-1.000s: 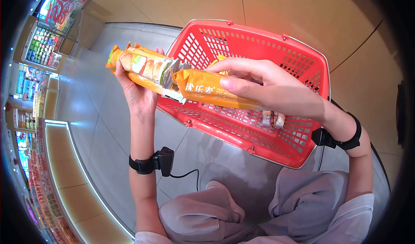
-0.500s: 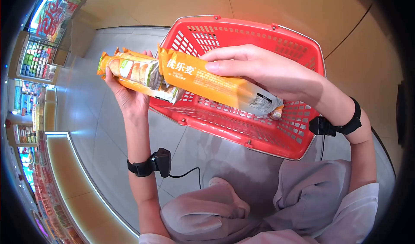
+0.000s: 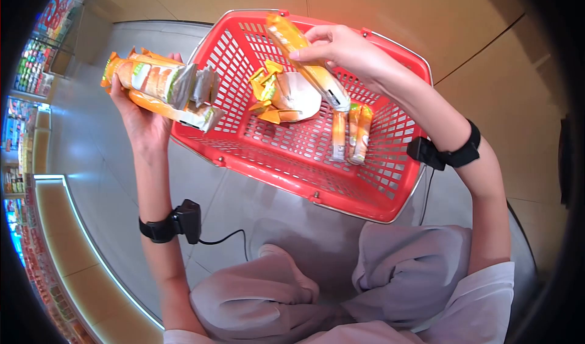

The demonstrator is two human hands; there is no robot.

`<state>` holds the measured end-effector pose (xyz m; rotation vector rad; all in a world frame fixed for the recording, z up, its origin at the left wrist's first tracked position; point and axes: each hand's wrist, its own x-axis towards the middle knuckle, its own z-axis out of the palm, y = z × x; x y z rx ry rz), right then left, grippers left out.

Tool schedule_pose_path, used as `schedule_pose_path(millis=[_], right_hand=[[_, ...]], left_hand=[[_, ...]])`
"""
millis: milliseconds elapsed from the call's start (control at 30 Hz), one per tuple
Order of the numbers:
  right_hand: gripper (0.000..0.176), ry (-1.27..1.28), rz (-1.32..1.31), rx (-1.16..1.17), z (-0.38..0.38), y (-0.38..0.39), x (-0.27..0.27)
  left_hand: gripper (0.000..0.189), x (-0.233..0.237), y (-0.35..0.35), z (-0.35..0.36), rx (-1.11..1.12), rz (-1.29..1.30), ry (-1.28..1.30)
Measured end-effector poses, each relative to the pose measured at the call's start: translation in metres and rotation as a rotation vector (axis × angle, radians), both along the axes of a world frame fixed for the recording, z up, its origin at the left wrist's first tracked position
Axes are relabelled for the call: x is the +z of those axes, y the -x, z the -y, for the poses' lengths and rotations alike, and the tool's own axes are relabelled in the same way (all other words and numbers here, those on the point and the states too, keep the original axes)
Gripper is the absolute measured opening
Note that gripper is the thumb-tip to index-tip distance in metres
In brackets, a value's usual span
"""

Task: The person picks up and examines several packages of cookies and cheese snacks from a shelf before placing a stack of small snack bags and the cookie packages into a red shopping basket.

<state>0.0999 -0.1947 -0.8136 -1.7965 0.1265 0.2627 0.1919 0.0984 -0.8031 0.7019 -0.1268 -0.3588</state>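
My left hand [image 3: 143,115] is wrapped round a bundle of orange and silver bread packets [image 3: 152,79], held beyond the left rim of the red basket [image 3: 262,176]. Between its thumb and fingers, my right hand [image 3: 341,51] grips a single long orange packet [image 3: 311,63], tilted over the basket's interior. Beneath it, several orange-yellow packets [image 3: 274,94] lie around a white round piece [image 3: 301,97] at the basket's left part. Slim bread packets [image 3: 359,134] rest side by side further right in the basket.
Grey floor tiles [image 3: 91,131] surround the basket, with a tan panel [image 3: 390,9] behind it. Lit shop shelves [image 3: 36,67] and a light-edged counter [image 3: 67,234] stand at the left. My knees [image 3: 414,271] are close to the basket's near side.
The packet in my right hand has turned steeper and moved away from the left bundle, uncovering packets inside the basket. The whole view has shifted, with basket and hands further left.
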Motion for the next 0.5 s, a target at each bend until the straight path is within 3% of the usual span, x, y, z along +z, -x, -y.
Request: schedule_pose_path(millis=[100,167,233,367,500], right_hand=[[0.038,0.471,-0.194,-0.14,0.018,-0.023,-0.059],[0.036,0.579,-0.413,-0.181,0.016,-0.016,-0.089],[0.028,0.886,-0.49,0.474,0.059,-0.02,-0.218],[0.028,0.888,-1.141,-0.167,0.013,-0.017,-0.23],[0.028,1.042,-0.58,0.219,-0.003,-0.024,-0.162]], left_hand=[[0.067,0.0,0.003,0.005,0.029,-0.013,-0.006],[0.066,0.0,0.001,0.004,0.012,-0.01,-0.01],[0.068,0.0,0.002,0.006,0.006,-0.03,0.007],[0.069,0.003,0.002,0.005,-0.016,-0.009,0.019],[0.071,0.002,0.001,-0.001,-0.023,0.014,0.026]])
